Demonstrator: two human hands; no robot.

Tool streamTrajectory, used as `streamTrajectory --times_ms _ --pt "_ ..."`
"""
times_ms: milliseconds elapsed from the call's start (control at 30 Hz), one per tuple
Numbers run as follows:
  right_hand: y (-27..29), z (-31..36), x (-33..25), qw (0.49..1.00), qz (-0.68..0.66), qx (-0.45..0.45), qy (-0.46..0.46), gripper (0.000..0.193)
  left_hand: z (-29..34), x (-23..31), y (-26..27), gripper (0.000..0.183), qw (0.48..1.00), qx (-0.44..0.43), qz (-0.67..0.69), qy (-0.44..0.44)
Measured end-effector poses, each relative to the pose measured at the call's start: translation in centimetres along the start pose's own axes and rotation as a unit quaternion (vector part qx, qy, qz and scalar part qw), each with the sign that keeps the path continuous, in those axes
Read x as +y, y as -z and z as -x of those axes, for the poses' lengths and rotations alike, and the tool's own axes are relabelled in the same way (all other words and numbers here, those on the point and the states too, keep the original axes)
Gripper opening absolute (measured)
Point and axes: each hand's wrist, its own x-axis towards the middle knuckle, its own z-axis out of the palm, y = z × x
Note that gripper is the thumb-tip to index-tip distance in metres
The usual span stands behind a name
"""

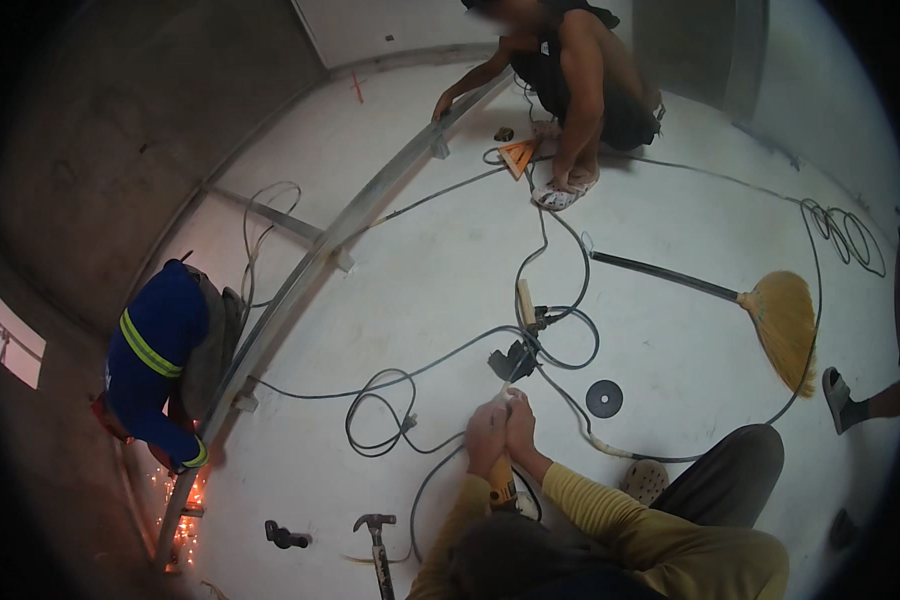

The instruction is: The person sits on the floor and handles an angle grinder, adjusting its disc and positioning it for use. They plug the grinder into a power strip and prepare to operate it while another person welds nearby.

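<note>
My left hand [486, 438] and my right hand [522, 428] are close together in front of me, fingers closed. Both pinch a cable [514, 378], with a small whitish bit at the fingertips that is too small to make out. Under my wrists lies a yellow power tool [502, 484], partly hidden by my sleeves. Just beyond my hands sit a black crumpled piece [511, 360] and a dark plug or connector [541, 318] among cable loops. A black cutting disc [604, 399] lies flat to the right.
A claw hammer [378, 550] and a small black part [286, 536] lie left of me. A long metal beam [315, 262] crosses the floor. A blue-clad worker [160, 350] is near orange sparks [185, 510]; another person [580, 90] crouches beyond. A broom [780, 320] lies right.
</note>
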Motion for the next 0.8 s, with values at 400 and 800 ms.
streamTrajectory --times_ms 400,800 --pt "-0.9 3.5 5.6 0.851 -0.396 -0.153 -0.309 0.038 1.5 -1.8 0.5 0.026 0.995 0.081 0.044 -0.036" --pt "4.8 -7.5 -19.8 0.889 -0.415 -0.149 -0.124 0.045 -8.4 17.4 14.0 0.029 0.968 0.151 0.183 -0.078"
